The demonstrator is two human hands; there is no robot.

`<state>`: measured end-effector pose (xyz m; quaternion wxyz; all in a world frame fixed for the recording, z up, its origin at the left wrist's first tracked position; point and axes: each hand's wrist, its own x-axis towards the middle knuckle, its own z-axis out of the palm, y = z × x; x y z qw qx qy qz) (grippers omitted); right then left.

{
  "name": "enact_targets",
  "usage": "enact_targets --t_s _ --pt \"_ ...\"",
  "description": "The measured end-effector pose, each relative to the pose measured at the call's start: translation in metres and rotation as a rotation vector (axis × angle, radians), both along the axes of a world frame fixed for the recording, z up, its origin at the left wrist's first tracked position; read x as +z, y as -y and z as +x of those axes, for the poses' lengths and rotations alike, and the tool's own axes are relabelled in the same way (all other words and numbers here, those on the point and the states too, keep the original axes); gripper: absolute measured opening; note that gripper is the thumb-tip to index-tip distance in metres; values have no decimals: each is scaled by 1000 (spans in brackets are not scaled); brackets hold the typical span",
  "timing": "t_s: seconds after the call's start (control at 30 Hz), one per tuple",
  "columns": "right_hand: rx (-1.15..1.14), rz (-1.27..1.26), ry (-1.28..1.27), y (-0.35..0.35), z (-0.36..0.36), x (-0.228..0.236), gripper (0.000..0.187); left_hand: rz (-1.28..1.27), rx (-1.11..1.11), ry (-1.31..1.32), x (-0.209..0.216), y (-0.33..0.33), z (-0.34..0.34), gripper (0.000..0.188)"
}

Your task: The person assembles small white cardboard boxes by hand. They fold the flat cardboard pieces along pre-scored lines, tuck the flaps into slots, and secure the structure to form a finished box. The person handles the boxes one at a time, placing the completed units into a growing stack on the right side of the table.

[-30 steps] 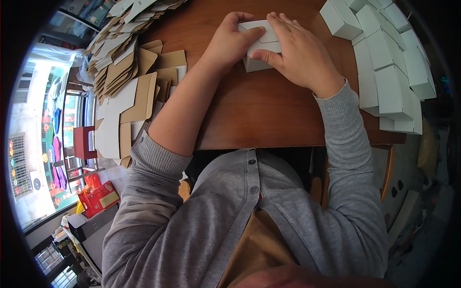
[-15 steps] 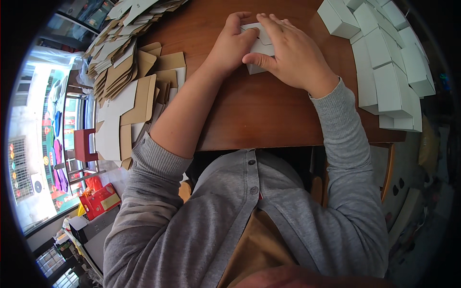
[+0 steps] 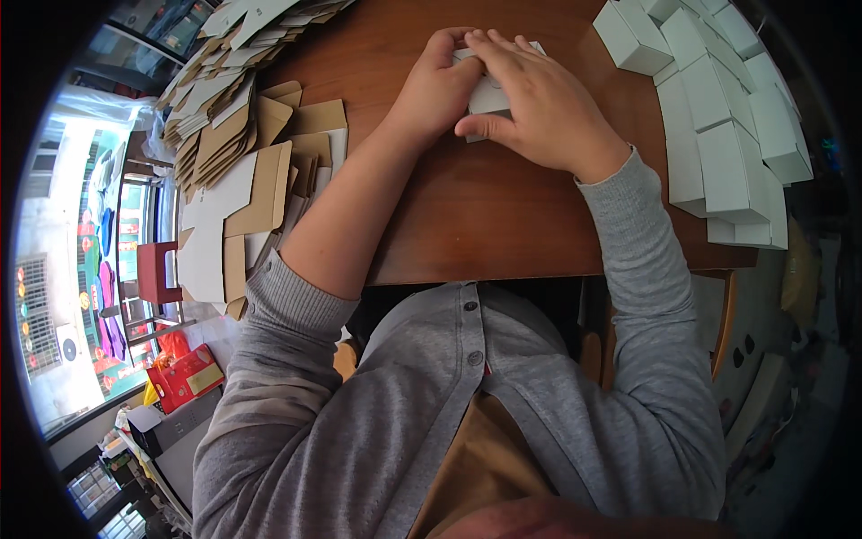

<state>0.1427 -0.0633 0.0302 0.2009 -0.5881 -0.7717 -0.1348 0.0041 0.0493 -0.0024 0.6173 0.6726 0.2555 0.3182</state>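
Note:
A small white cardboard box (image 3: 488, 101) sits on the brown table between my two hands, mostly covered by them. My left hand (image 3: 440, 88) is curled around the left side of the box, its thumb near the top. Over the box's top and right side lies my right hand (image 3: 546, 106), its fingers stretched out and its thumb apart along the near side. The right fingertips meet the left hand at the far edge. The far side of the box is hidden.
Flat white-and-brown carton blanks (image 3: 229, 162) are heaped along the table's left side. Several finished white boxes (image 3: 732, 162) are stacked at the right. The wooden table's (image 3: 485, 220) near edge runs in front of my body. A red stool (image 3: 158, 271) stands beyond the left side.
My right hand's fingers have drawn closer together and shifted left over the box, toward my left hand. The box has turned slightly. The stacks look the same.

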Motion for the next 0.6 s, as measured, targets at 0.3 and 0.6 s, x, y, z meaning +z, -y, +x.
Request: enact_targets --t_s 0.3,0.6 --pt "-179 -30 36 0 15 -1 104 71 18 -37 -9 -6 0 60" --pt "-25 30 37 -1 0 -6 107 -11 6 14 -2 0 1 58"
